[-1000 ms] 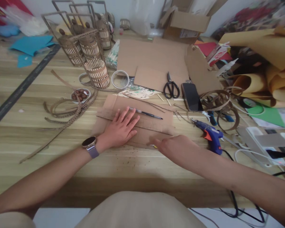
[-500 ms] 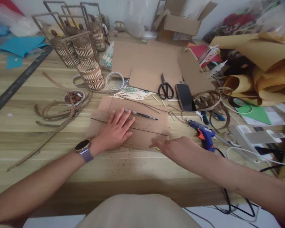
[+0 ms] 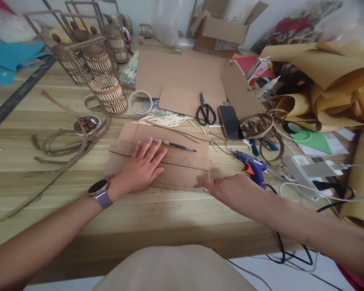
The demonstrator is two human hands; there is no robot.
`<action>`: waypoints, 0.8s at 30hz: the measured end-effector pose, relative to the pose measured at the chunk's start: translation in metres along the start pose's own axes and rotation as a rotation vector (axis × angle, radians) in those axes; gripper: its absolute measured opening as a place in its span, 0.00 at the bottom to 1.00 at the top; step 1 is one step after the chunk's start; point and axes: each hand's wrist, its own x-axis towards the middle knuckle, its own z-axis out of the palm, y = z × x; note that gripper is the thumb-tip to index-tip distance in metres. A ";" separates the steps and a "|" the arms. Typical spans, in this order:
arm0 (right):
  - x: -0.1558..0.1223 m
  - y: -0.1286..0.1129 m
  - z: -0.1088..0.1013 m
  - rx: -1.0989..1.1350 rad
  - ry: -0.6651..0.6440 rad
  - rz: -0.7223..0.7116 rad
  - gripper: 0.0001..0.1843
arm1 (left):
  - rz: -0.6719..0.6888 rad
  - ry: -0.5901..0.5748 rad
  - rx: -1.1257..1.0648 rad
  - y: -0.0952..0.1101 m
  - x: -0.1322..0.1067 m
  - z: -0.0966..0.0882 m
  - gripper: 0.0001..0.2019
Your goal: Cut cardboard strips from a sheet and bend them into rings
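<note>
My left hand [image 3: 141, 165] lies flat with its fingers spread on a brown cardboard sheet [image 3: 182, 161] in the middle of the wooden table [image 3: 48, 182]. A watch sits on that wrist. My right hand [image 3: 227, 190] is closed at the sheet's near right corner, with a small yellow-tipped thing under its fingertips that I cannot make out. A black pen [image 3: 174, 144] rests on the cardboard just beyond my left fingers.
Scissors [image 3: 205, 111], a dark phone [image 3: 228, 121] and a blue glue gun [image 3: 250, 166] lie to the right. Woven stick baskets [image 3: 104, 85], a tape roll [image 3: 140, 101], a bowl of nuts [image 3: 85, 123] and cardboard strips stand left. Cables, a power strip [image 3: 303, 171] and paper rolls crowd the right.
My right hand has slid to the right along the cardboard's near edge. The left hand stays pressed flat. The camera view has shifted a little to the right.
</note>
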 end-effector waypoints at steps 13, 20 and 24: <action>-0.012 0.012 0.032 -0.033 0.092 0.046 0.38 | 0.000 0.007 -0.013 -0.001 0.000 0.001 0.27; -0.019 0.019 0.046 0.008 0.156 0.025 0.32 | 0.003 -0.005 -0.008 -0.002 0.000 0.001 0.27; -0.023 0.024 0.054 0.011 0.172 0.008 0.25 | 0.010 -0.005 -0.019 -0.003 -0.001 0.001 0.27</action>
